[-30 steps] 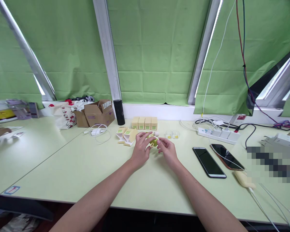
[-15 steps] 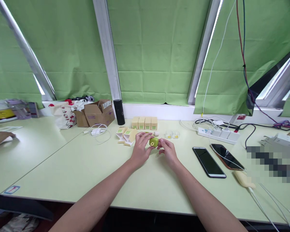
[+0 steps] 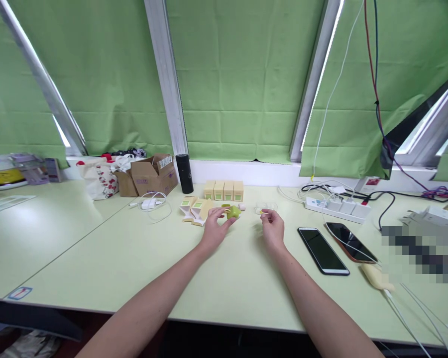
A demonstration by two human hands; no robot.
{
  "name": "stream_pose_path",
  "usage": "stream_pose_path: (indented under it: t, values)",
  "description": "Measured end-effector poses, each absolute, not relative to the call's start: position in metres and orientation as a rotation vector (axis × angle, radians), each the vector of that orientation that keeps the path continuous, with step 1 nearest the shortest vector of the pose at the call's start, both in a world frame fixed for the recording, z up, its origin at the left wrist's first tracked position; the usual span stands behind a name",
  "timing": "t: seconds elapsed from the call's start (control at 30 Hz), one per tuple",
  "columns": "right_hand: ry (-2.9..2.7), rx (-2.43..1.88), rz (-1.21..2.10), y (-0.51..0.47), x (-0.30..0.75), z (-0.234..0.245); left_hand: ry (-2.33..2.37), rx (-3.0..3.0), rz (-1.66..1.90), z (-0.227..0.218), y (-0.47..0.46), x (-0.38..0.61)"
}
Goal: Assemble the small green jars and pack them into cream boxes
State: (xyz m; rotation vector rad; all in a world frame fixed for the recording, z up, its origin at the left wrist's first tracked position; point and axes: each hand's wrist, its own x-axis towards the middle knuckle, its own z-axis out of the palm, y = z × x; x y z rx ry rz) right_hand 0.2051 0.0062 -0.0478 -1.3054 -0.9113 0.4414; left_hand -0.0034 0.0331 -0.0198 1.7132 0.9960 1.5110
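My left hand (image 3: 215,228) is closed round a small rounded green case (image 3: 233,212), held just above the table in front of the carton row. A flat green piece (image 3: 226,205) and a small pale pink piece (image 3: 242,206) lie behind it. My right hand (image 3: 273,228) is at the clear plastic twin holder (image 3: 272,205), thumb and fingertips pinched together by a small yellow spot. Whether they grip the holder or a small part in it is too small to tell. Two opened cartons (image 3: 197,211) lie to the left of my left hand.
Several small tan cartons (image 3: 224,191) stand in a row at the back, near a black bottle (image 3: 184,174) and a cardboard box (image 3: 153,175). To the right are two phones (image 3: 323,250), a power strip (image 3: 338,208) and a cream-coloured device (image 3: 376,276) with cables.
My right hand has left the green case and moved right to the clear holder. My left hand keeps the case, now slightly further left and turned. Another person's hand at far left has gone.
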Motion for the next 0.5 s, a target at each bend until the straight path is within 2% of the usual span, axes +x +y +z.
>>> stream_pose_path:
  t: [0.17, 0.3, 0.5]
  values:
    - [-0.866, -1.471, 0.147, 0.016, 0.230, -0.060, 0.931, 1.500, 1.366, -0.020, 0.042, -0.006]
    - [-0.905, -1.770, -0.004, 0.021, 0.243, -0.061, 0.895, 1.340, 1.323, -0.022, 0.046, -0.006]
    - [-1.129, -2.131, -0.008, 0.026, 0.256, -0.050, 0.873, 1.121, 1.343, -0.019, 0.044, -0.005]
